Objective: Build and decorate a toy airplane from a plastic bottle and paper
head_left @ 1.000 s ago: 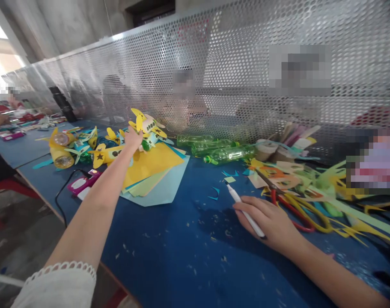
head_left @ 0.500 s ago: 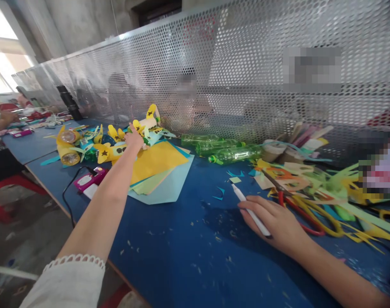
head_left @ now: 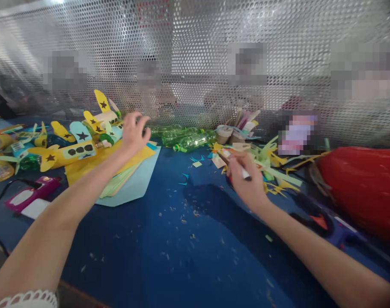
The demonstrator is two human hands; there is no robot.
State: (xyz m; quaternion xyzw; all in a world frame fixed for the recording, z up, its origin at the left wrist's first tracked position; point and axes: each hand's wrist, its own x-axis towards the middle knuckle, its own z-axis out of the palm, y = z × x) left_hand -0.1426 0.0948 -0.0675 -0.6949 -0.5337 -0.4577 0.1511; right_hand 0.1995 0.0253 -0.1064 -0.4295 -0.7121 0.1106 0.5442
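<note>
My left hand (head_left: 135, 134) hovers above the stack of coloured paper sheets (head_left: 146, 177), its fingers curved and apart with nothing in them. Just left of it lie toy airplanes (head_left: 81, 150) made from bottles, covered in yellow and pale blue paper with black stars and dark oval windows. Over on the other side, my right hand (head_left: 246, 182) is closed around a white marker (head_left: 246, 174) with a dark end. That hand is over the edge of a pile of paper scraps (head_left: 268, 158), and it hides part of what lies beneath.
Green plastic bottles (head_left: 195, 141) lie along the perforated metal screen (head_left: 197, 51). Cups (head_left: 224, 133) holding strips stand beside them. At right are a red bag-like object (head_left: 361, 188) and a blue glue gun (head_left: 339, 229). A purple device (head_left: 31, 194) with a cord sits left.
The view has swung right. My left hand has come away from the toy airplanes and opened. My right hand has carried the marker forward to the scrap pile.
</note>
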